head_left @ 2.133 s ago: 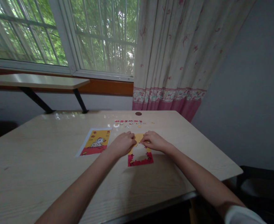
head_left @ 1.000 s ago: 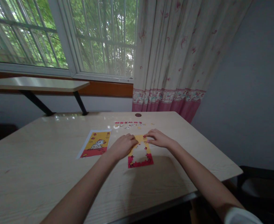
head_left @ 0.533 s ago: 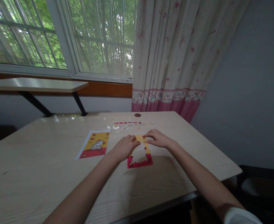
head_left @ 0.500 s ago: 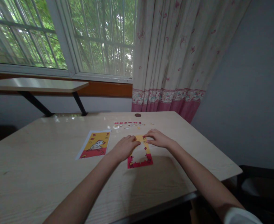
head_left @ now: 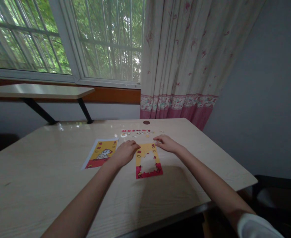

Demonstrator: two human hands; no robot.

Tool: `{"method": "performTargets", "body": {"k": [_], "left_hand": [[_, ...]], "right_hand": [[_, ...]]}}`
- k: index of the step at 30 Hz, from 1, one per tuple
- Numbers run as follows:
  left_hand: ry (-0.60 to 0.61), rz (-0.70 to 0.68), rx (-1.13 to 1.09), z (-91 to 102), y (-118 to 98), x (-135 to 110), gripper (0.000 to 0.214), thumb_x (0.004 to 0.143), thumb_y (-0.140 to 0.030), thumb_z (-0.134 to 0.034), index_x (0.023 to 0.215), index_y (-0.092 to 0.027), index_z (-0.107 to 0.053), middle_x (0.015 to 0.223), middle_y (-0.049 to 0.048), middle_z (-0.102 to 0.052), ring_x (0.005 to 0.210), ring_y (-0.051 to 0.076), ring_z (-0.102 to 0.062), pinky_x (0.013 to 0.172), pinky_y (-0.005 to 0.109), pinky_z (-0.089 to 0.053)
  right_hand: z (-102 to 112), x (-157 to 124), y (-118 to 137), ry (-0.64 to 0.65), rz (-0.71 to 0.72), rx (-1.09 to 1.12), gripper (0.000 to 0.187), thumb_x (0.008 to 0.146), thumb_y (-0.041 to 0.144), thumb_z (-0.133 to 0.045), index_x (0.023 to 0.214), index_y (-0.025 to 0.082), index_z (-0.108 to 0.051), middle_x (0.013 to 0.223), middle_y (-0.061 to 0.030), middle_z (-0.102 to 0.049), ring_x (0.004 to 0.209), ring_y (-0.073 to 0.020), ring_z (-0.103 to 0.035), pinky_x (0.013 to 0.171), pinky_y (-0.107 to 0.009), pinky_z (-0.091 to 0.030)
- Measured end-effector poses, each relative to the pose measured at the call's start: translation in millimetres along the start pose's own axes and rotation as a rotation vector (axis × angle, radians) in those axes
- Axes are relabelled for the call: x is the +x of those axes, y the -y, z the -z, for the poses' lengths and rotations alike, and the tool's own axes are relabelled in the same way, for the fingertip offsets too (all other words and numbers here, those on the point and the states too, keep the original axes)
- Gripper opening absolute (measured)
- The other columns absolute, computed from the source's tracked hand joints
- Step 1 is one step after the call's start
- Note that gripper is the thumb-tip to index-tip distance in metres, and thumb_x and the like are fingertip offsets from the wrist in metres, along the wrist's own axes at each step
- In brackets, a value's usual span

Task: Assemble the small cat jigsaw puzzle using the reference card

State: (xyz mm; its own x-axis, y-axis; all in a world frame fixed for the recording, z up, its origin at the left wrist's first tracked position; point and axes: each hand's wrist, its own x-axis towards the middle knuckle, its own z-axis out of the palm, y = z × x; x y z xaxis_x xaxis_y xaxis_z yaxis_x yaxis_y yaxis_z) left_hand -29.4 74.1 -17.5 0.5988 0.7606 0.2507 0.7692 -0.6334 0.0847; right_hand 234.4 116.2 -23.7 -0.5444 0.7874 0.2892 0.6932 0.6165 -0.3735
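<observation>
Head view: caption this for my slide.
Left hand and right hand flank a partly assembled jigsaw; a printed picture lies left, loose pieces beyond.

Loose jigsaw pieces point(head_left: 132, 130) lie behind the jigsaw puzzle point(head_left: 149, 174) on a desk point(head_left: 48, 185), a printed picture point(head_left: 103, 153) to its left.

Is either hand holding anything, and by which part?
Nothing visibly. The left hand is at the puzzle's far left corner, grip partly hidden, so I can't rule out a small piece; the right hand is open near its far right corner.
</observation>
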Motion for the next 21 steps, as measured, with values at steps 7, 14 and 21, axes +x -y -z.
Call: {"method": "performTargets", "body": {"k": [7, 14, 21], "left_hand": [[-0.025, 0.005, -0.04, -2.9, 7.3, -1.1, 0.033, 0.088, -0.011, -0.04, 0.11, -0.017, -0.064, 0.103, 0.0102, -0.062, 0.099, 0.023, -0.054, 0.088, 0.035, -0.043], [-0.022, 0.002, -0.041, -2.0, 5.9, -0.1, 0.034, 0.086, -0.009, -0.041, 0.109, -0.017, -0.064, 0.103, 0.0104, -0.062, 0.099, 0.023, -0.054, 0.088, 0.036, -0.043], [-0.013, -0.001, -0.039, -0.5, 5.5, -0.1, 0.036, 0.084, -0.007, -0.041, 0.11, -0.017, -0.064, 0.104, 0.0103, -0.062, 0.1, 0.023, -0.054, 0.088, 0.035, -0.043]], "right_hand": [[-15.5, 42.6, 7.5, 0.001, -0.076, -0.1, 0.03, 0.086, 0.024, -0.055, 0.112, 0.014, -0.065, 0.091, -0.0088, -0.067, 0.084, -0.0169, -0.058, 0.078, -0.026, -0.041], [-18.5, 54.8, 9.7, -0.013, -0.237, -0.066, 0.018, 0.077, 0.026, -0.067, 0.091, 0.015, -0.071, 0.083, -0.0052, -0.066, 0.076, -0.0144, -0.058, 0.07, -0.023, -0.04], [-12.7, 59.2, 2.0, 0.009, -0.368, -0.002, 0.026, 0.068, 0.025, -0.074, 0.091, 0.014, -0.069, 0.083, -0.0038, -0.066, 0.071, -0.0119, -0.057, 0.061, -0.02, -0.038]]}}
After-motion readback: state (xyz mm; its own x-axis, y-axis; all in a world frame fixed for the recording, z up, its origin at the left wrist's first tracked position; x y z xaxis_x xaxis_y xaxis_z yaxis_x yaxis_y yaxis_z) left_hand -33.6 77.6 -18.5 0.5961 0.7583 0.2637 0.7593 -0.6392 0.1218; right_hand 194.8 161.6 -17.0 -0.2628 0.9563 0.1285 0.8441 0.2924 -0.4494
